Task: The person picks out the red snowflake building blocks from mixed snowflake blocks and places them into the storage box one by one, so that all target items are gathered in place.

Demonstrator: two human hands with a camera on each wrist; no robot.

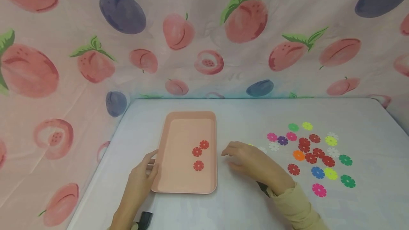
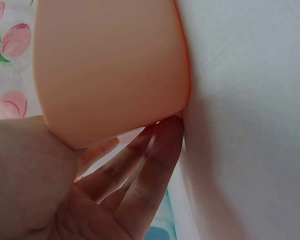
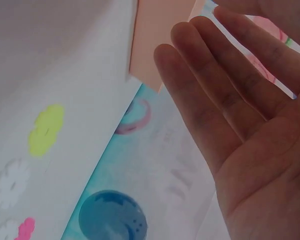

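Note:
A shallow peach-coloured tray (image 1: 182, 185) stands on the white table, with three red flower-shaped plastic discs (image 1: 198, 165) lying in its right half. At its left side my left hand (image 1: 142, 175) holds the edge, thumb by the rim and fingers against the outer wall (image 2: 115, 65). My right hand (image 1: 250, 160) hovers just right of the tray, fingers extended and loosely bent, holding nothing. In the right wrist view its palm and fingers (image 3: 205, 110) show bare, with the tray's end beyond the fingertips.
Right of my right hand lie several scattered flower discs: red (image 1: 293, 169), orange (image 1: 299, 155), blue (image 1: 317, 172), green (image 1: 348, 181), pink (image 1: 319, 190), yellow (image 1: 330, 173), purple and white. A fruit-printed cloth (image 1: 207, 27) rises behind the table and along its left.

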